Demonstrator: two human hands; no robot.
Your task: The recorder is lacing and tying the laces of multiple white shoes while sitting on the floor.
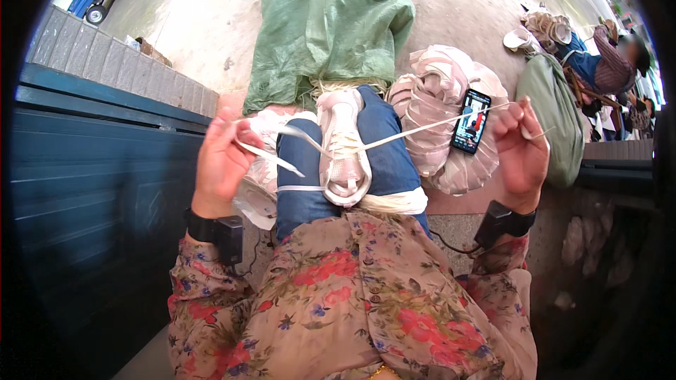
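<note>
Head view: left hand [222,158] raised, palm inward, fingers pinched on one end of a white strip [422,127]. Right hand [521,151] raised opposite, fist closed on the other end. Strip runs taut between them, crossing a white bundle [343,148] on the blue-clad knee [384,141]. Phone [470,121] on pale sack [436,91] just right.

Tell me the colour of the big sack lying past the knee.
The sack is pale green, seen clearly in the head view.

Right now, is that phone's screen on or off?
On. The phone, propped on a pale bundle, shows a bright coloured picture on its screen.
</note>
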